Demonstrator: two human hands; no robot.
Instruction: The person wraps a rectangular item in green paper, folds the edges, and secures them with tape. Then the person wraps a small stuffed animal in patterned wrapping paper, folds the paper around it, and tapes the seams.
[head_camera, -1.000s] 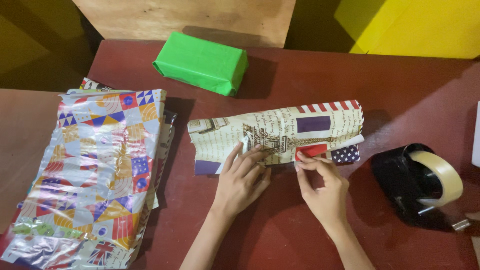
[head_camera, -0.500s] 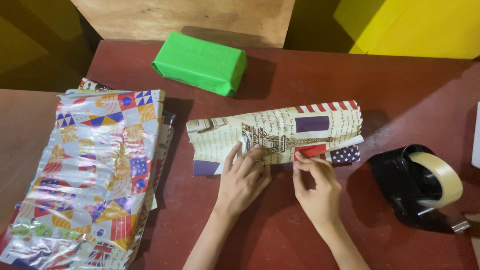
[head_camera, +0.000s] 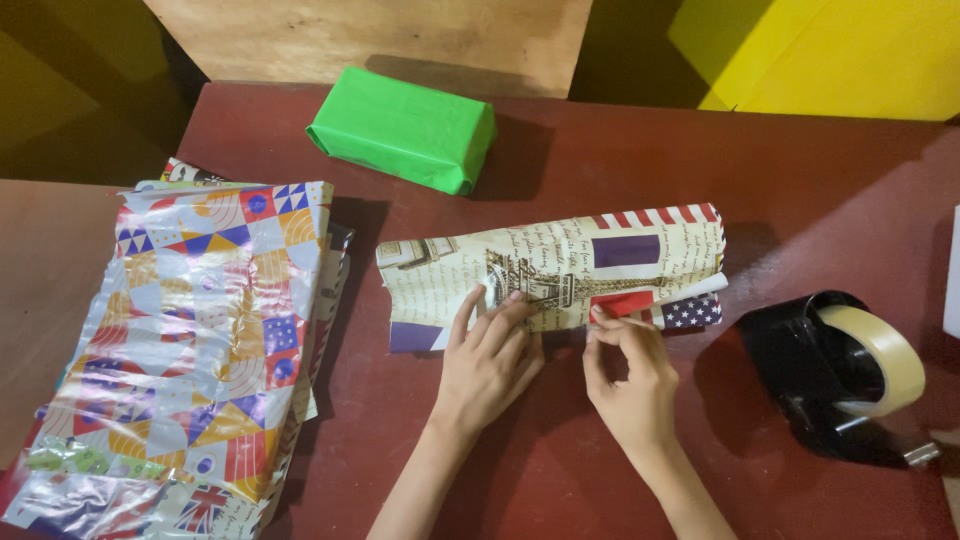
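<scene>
right hand (head_camera: 625, 375) slid slightly left along the parcel (head_camera: 560, 275).

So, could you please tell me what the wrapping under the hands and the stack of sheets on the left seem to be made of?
The wrapping under the left hand and right hand looks like matte printed paper: it holds soft creases without glare. The stack of sheets looks glossier, probably coated paper or plastic film, since its wrinkled lower end shows bright reflections.

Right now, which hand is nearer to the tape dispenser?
Right. The right hand pinches the wrapped parcel just left of the tape dispenser; the left hand lies farther left.
</scene>
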